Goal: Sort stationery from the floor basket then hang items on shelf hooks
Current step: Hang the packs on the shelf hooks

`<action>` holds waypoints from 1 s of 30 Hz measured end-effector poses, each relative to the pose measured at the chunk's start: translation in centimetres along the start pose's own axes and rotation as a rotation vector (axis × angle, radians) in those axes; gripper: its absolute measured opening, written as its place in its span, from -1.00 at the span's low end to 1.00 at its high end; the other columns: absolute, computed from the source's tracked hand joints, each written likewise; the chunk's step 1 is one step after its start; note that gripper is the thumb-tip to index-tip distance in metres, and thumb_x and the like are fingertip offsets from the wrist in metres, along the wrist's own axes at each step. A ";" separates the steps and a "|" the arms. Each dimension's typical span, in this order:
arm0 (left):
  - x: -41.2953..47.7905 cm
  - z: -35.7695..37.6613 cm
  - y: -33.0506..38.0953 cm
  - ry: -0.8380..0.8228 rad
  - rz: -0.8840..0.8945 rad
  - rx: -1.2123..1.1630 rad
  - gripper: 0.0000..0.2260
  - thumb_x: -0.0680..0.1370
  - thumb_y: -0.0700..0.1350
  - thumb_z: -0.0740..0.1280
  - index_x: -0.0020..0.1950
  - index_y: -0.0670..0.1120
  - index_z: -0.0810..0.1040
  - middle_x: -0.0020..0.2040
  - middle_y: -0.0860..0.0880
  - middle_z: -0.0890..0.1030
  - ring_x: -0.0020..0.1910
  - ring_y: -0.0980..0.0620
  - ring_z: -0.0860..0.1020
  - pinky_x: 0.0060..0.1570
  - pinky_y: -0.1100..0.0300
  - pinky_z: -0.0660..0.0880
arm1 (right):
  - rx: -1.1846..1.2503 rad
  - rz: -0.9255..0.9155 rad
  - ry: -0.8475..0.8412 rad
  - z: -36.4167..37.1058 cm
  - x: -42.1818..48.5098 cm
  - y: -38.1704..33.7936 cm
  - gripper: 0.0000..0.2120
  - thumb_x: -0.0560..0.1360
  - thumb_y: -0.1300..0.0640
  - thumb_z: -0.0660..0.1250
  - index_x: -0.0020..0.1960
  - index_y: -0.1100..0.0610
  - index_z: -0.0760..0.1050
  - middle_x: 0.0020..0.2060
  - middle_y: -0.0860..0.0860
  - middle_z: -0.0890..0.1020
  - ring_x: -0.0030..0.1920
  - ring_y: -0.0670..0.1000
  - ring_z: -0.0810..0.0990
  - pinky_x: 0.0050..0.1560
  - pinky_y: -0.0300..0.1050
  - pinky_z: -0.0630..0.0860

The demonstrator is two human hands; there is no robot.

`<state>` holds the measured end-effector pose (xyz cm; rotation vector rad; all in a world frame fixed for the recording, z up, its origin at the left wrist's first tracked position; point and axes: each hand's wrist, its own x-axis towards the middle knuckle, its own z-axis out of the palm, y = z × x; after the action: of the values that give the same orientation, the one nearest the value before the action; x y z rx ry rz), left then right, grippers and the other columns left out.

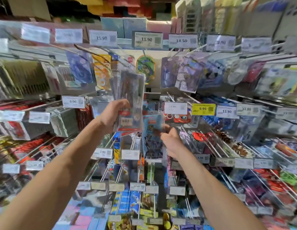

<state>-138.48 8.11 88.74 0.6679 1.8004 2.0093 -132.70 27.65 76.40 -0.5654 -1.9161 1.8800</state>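
Hanging step, by the look of it, with a batch brought up to the shelf (pixel 157 75). Left grip (pixel 113 113) clenched round the lower part of a fan of clear packs (pixel 131 90), held upright before the shelf's middle rows, top of the fan near the 11.90 tag (pixel 147 39). Right grip (pixel 171 140) pinching the right edge of a blue pack (pixel 152 130), fingers curled, just beside and below the fan; already on a prong or still free, cannot tell through the blur. Next, probably: find the blue pack's hang hole, line it up with the tip of a hook (pixel 134 142), slide it back level. Hole too smeared to make out.
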 end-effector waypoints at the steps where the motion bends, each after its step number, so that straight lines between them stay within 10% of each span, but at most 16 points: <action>1: 0.1 0.0 0.5 -0.006 0.002 0.005 -0.83 0.49 -0.18 0.21 -0.31 -0.10 0.35 -0.54 0.03 0.40 -0.55 0.07 0.44 -0.46 0.30 0.45 | -0.002 -0.014 -0.002 0.2 0.0 -0.4 -0.72 0.50 0.42 0.31 0.07 0.09 0.58 0.03 0.07 0.70 0.11 0.06 0.65 0.21 0.08 0.60; 9: 0.8 -0.8 1.2 -0.069 0.021 0.011 -0.85 0.49 -0.14 0.22 -0.26 -0.10 0.32 -0.48 -0.01 0.47 -0.50 0.06 0.49 -0.42 0.29 0.52 | -0.111 -0.005 -0.009 0.6 5.2 1.7 -0.34 0.14 -0.15 0.51 0.25 -0.15 0.55 0.14 -0.10 0.67 0.21 0.00 0.61 0.24 0.07 0.60; 14: 1.4 -1.2 1.2 -0.095 -0.019 -0.051 -0.84 0.53 -0.19 0.16 -0.27 -0.12 0.32 -0.49 -0.03 0.46 -0.52 0.03 0.47 -0.41 0.25 0.52 | -0.036 -0.035 -0.078 1.6 2.3 -0.9 -0.76 0.41 0.10 0.55 0.05 -0.04 0.63 -0.04 -0.12 0.75 0.10 -0.04 0.68 0.25 0.04 0.60; 19: 2.1 -1.9 0.8 -0.087 -0.014 -0.015 -0.91 0.30 -0.12 0.25 -0.36 -0.08 0.35 -0.47 -0.03 0.40 -0.45 -0.02 0.40 -0.39 0.24 0.46 | -0.035 -0.063 -0.056 2.1 2.7 0.0 -0.49 0.24 -0.13 0.56 0.14 -0.01 0.62 0.01 -0.13 0.75 0.13 -0.04 0.68 0.26 0.07 0.59; 30: 2.8 -2.3 -0.1 -0.134 -0.040 -0.002 -0.88 0.27 -0.12 0.22 -0.29 -0.10 0.29 -0.42 -0.09 0.35 -0.48 0.01 0.40 -0.45 0.28 0.44 | -0.030 0.027 0.132 2.9 4.4 -0.5 -0.96 0.59 0.26 0.39 0.02 0.16 0.60 0.01 0.03 0.66 0.08 0.10 0.62 0.14 -0.05 0.54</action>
<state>-142.14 7.78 88.76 0.7419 1.7206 1.8928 -138.02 27.57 76.85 -0.7089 -1.8630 1.7862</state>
